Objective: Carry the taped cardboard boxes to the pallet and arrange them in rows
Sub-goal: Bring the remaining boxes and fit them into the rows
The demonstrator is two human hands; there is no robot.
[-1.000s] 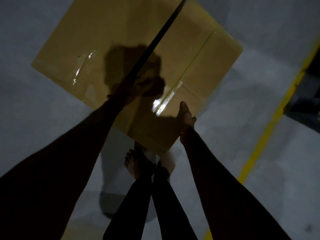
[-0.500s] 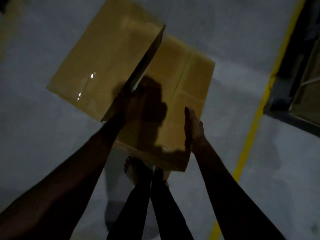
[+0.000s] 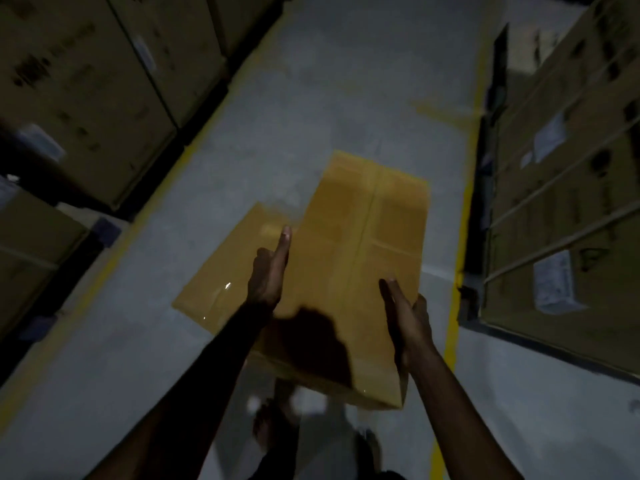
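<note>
A taped brown cardboard box (image 3: 360,237) is held up in front of me over the grey floor, its taped seam running away from me. My left hand (image 3: 268,271) lies flat against the box's left side with straight fingers. My right hand (image 3: 403,313) presses flat against its right side near the close corner. A shiny taped face (image 3: 228,271) shows to the left of my left hand. The frame is blurred by motion. No pallet is clearly visible.
Stacks of large cardboard cartons (image 3: 79,74) line the left, with more strapped cartons (image 3: 568,188) on the right. Yellow floor lines (image 3: 457,258) border a grey aisle (image 3: 329,81) between them. My feet (image 3: 277,424) show below the box.
The view has swung up along the aisle, bringing carton stacks into sight on both sides. The box has turned so its seam points away, and both hands now press flat on its sides.
</note>
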